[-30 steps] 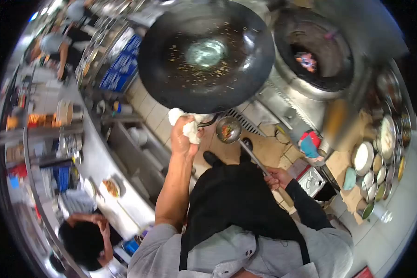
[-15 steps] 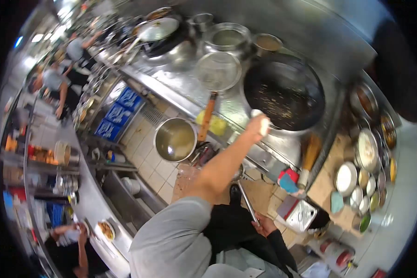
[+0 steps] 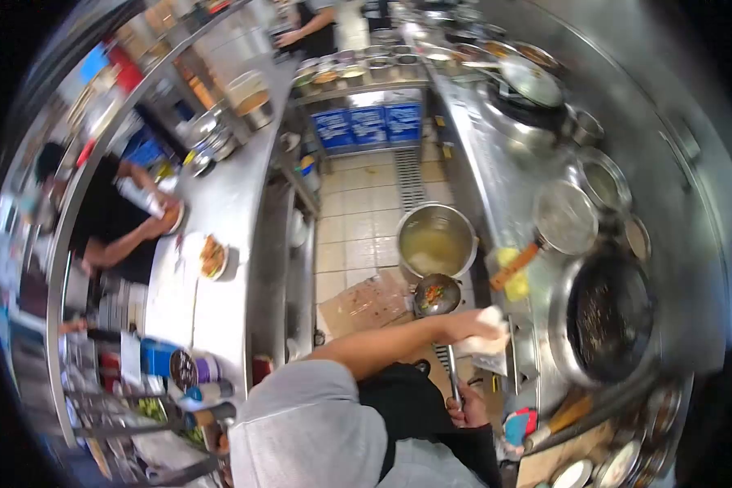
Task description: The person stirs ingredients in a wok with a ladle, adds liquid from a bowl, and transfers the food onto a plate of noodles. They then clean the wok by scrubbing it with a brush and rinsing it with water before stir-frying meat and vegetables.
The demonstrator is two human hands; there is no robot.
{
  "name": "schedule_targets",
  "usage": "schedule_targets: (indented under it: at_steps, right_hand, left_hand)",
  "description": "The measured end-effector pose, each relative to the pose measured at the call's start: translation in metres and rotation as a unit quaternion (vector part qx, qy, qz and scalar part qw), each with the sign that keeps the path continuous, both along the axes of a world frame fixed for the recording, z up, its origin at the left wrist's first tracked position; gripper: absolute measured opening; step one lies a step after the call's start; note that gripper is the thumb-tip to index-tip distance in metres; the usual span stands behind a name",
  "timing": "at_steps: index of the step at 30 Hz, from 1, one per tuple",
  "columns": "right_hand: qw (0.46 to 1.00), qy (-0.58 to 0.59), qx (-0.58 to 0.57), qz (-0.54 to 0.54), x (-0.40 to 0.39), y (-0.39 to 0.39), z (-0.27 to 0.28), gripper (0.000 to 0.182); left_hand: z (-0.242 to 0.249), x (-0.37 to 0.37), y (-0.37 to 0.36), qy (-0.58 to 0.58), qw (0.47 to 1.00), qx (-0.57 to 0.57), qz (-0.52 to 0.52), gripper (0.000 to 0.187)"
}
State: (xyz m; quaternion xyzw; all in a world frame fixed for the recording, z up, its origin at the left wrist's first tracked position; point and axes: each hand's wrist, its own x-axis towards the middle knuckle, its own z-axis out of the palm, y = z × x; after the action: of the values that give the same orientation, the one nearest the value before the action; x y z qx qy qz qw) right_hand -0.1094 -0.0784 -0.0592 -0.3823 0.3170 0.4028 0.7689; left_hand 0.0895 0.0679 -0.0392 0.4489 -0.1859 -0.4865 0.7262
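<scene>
My left hand (image 3: 467,327) is closed around a folded white cloth (image 3: 490,329), beside the front edge of the stove counter. My right hand (image 3: 468,407), lower down, grips the metal handle of a ladle (image 3: 437,295). Its bowl holds small red, orange and green bits of food, and part of the handle is hidden behind my left hand and the cloth. A black wok (image 3: 610,319) with dark residue sits on the stove to the right, apart from both hands. Beyond the ladle stands a large metal pot (image 3: 437,241) with cloudy yellowish liquid.
A strainer (image 3: 564,218) with a wooden handle rests on the stove counter, near a yellow cloth (image 3: 512,275). Across the aisle, a bowl of food (image 3: 213,257) stands on the left counter (image 3: 171,313), where a person in black works. Flattened cardboard (image 3: 368,302) lies on the tiles.
The view has turned left. My left hand, with the cloth, has moved from the wok's rim to near the ladle handle. My right hand still holds the ladle, whose filled bowl now shows.
</scene>
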Motion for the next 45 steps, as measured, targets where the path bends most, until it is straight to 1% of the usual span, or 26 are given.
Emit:
schedule_targets:
  at_steps: [1,2,3,5,7,9,12,15,16,19,21,23,25,26,27,29,33,35,36,38,39,40,41,42,44,45]
  right_hand:
    - [1.000,0.014,-0.010,0.010,0.019,0.008,0.006,0.017]
    - [0.997,-0.002,-0.014,0.070,0.041,0.014,0.004,0.012]
    - [0.997,-0.027,-0.024,0.074,0.061,0.032,0.023,0.028]
    - [0.987,-0.083,-0.044,0.132,0.097,0.068,0.037,0.033]
    - [0.972,-0.122,-0.066,0.187,0.127,0.119,0.064,0.042]
    - [0.943,-0.198,-0.063,0.261,0.150,0.177,0.096,0.049]
    - [0.921,-0.222,-0.047,0.318,0.171,0.265,0.119,0.048]
    - [0.901,-0.271,-0.022,0.339,0.174,0.354,0.123,0.046]
    - [0.896,-0.271,-0.024,0.350,0.172,0.381,0.124,0.046]
    - [0.880,-0.291,-0.063,0.369,0.168,0.437,0.108,0.046]
    - [0.807,-0.421,-0.052,0.410,0.168,0.463,0.087,0.047]
    - [0.808,-0.401,-0.063,0.427,0.162,0.476,0.084,0.047]
    - [0.645,-0.613,-0.169,0.423,0.154,0.489,0.069,0.048]
    - [0.613,-0.623,-0.187,0.448,0.156,0.490,0.070,0.049]
    - [0.612,-0.621,-0.188,0.451,0.153,0.492,0.067,0.049]
    - [0.547,-0.689,-0.229,0.418,0.148,0.490,0.059,0.050]
    - [0.522,-0.706,-0.226,0.422,0.147,0.486,0.060,0.051]
    - [0.498,-0.716,-0.272,0.407,0.144,0.482,0.052,0.051]
    - [0.499,-0.715,-0.273,0.407,0.147,0.482,0.052,0.051]
    - [0.466,-0.731,-0.272,0.417,0.150,0.480,0.051,0.054]
    - [0.469,-0.731,-0.276,0.412,0.151,0.478,0.043,0.054]
    - [0.435,-0.770,-0.279,0.375,0.151,0.476,0.030,0.057]
    - [0.401,-0.803,-0.286,0.336,0.151,0.470,0.020,0.060]
    - [0.405,-0.799,-0.302,0.327,0.153,0.467,0.019,0.060]
    - [0.415,-0.752,-0.284,0.426,0.162,0.459,0.023,0.065]
    - [0.397,-0.754,-0.303,0.427,0.163,0.448,0.014,0.067]
  left_hand:
    - [0.009,-0.015,0.052,0.055,0.998,0.017,0.033,0.045]
    - [-0.002,-0.027,0.103,0.090,0.994,0.035,0.060,0.051]
    - [0.020,-0.046,0.154,0.138,0.980,0.070,0.127,0.056]
    - [0.027,-0.080,0.235,0.152,0.946,0.077,0.276,0.054]
    - [-0.006,-0.113,0.292,0.230,0.873,0.046,0.427,0.047]
    - [-0.012,-0.137,0.325,0.229,0.773,0.036,0.591,0.034]
    - [-0.039,-0.155,0.361,0.227,0.698,-0.054,0.678,0.033]
    - [-0.062,-0.157,0.385,0.242,0.659,-0.124,0.701,0.032]
    - [-0.041,-0.156,0.390,0.242,0.647,-0.116,0.713,0.034]
    - [-0.021,-0.143,0.408,0.255,0.633,-0.130,0.719,0.038]
    - [-0.021,-0.137,0.423,0.248,0.634,-0.155,0.716,0.039]
    - [-0.033,-0.131,0.431,0.242,0.636,-0.180,0.711,0.041]
    - [-0.057,-0.123,0.440,0.254,0.645,-0.195,0.693,0.042]
    - [-0.061,-0.121,0.440,0.257,0.642,-0.199,0.695,0.042]
    - [-0.056,-0.121,0.441,0.252,0.636,-0.208,0.699,0.042]
    - [-0.055,-0.119,0.443,0.249,0.630,-0.219,0.702,0.042]
    - [-0.071,-0.120,0.446,0.255,0.648,-0.211,0.686,0.043]
    - [-0.073,-0.115,0.449,0.248,0.662,-0.213,0.674,0.043]
    - [-0.071,-0.114,0.451,0.245,0.657,-0.246,0.669,0.042]
    - [-0.064,-0.110,0.451,0.246,0.658,-0.272,0.657,0.042]
    - [-0.045,-0.102,0.451,0.275,0.617,-0.273,0.685,0.042]
    - [-0.035,-0.094,0.450,0.303,0.574,-0.273,0.710,0.041]
    - [-0.054,-0.092,0.448,0.304,0.583,-0.270,0.703,0.041]
    - [-0.091,-0.090,0.444,0.236,0.619,-0.283,0.694,0.045]
    - [-0.037,-0.071,0.433,0.272,0.542,-0.133,0.784,0.049]
    - [-0.061,-0.071,0.432,0.246,0.590,-0.230,0.734,0.048]
